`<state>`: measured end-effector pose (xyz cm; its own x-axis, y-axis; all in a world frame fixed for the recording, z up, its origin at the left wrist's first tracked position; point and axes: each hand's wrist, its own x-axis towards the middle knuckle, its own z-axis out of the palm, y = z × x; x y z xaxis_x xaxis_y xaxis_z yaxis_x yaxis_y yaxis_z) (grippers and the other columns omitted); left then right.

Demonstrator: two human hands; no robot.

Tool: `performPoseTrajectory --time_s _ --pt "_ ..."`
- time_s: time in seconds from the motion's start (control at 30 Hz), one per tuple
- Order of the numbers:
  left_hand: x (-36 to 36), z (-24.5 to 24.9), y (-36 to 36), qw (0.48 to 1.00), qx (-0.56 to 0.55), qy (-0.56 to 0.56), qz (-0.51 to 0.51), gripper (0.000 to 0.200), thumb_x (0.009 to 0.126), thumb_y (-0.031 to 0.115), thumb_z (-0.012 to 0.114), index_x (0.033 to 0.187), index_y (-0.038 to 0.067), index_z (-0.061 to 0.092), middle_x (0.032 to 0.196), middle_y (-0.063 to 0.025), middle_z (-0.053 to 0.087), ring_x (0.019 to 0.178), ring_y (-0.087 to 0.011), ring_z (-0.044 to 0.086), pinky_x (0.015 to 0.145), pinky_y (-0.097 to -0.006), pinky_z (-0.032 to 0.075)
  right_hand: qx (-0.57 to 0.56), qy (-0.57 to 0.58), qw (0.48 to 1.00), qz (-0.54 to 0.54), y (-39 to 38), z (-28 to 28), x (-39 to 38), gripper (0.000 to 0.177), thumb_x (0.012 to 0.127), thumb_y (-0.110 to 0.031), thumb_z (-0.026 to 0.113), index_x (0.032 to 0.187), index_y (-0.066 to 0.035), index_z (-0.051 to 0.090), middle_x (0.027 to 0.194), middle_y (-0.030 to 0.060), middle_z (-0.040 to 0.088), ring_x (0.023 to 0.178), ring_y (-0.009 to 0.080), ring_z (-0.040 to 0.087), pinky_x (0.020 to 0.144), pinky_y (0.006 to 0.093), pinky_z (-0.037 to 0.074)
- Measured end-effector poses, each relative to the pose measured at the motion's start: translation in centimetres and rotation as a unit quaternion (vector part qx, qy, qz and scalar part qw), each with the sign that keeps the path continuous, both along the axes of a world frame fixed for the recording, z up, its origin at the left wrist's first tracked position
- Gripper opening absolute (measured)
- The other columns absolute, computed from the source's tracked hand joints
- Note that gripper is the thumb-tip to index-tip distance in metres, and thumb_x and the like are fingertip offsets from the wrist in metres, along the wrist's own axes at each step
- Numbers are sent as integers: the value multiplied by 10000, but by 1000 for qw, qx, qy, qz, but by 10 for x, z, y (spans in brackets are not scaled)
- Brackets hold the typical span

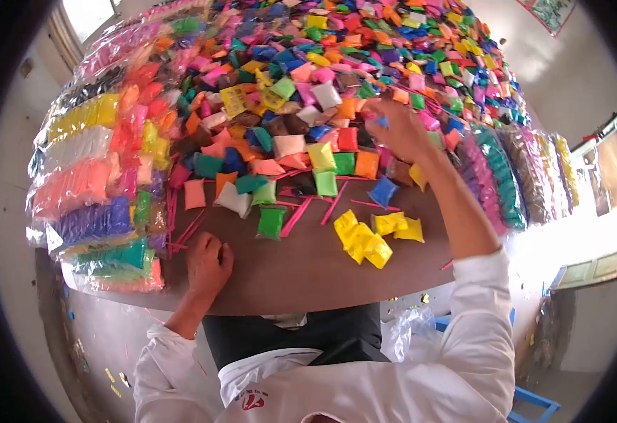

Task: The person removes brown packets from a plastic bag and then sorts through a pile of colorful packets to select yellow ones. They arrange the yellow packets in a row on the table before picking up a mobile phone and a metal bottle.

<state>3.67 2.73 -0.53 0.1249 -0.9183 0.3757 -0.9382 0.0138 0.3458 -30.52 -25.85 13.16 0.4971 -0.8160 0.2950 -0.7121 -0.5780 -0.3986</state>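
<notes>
1. The right hand (396, 130) reaches far across the counter (308, 275), palm down, with its fingers bent into the heap of small packets (308, 92). A scrap of blue shows at the fingertips, but I cannot tell whether they pinch it.
2. The left hand (206, 264) rests by the counter's near edge with its fingers curled loosely under. Whether it holds anything cannot be told.
3. Thin pink sticks (185, 233) lie just beyond the left hand. More are strewn toward the middle, too crossed over one another to count.
4. On the bare wood between the two hands sits a yellow cluster (365, 240): five packets as far as I can count, touching one another. A sixth yellow packet (418, 176) lies under the right wrist.
5. One blue packet (382, 191) lies alone just below the right hand. One green packet (271, 221) lies alone to the left of the yellow cluster.
6. The heap covers the whole far part of the counter in pink, orange, green, blue, yellow, white and brown, far too many to count.
7. Five large clear bags (75, 187) are stacked along the left edge: yellow, white, salmon, purple and teal. More filled bags (495, 176) line the right edge, their number unclear.
</notes>
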Motion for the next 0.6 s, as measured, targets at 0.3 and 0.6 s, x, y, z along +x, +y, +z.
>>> performPoseTrajectory --time_s 0.3,0.6 --pt "0 8 -2 999 -10 51 -3 106 755 75 665 752 21 573 809 -142 546 754 -355 576 658 -457 469 -59 122 991 3 -201 -48 135 360 872 -291 564 1201 -178 655 1262 169 622 1143 343 607 953 467 492" --pt "1 10 -3 999 2 41 1 110 762 90 670 798 16 596 855 -140 557 803 -345 579 703 -445 472 -86 -183 968 -148 -188 -39 117 350 813 -306 688 1095 -101 709 1073 167 696 935 312 680 833 402 518"
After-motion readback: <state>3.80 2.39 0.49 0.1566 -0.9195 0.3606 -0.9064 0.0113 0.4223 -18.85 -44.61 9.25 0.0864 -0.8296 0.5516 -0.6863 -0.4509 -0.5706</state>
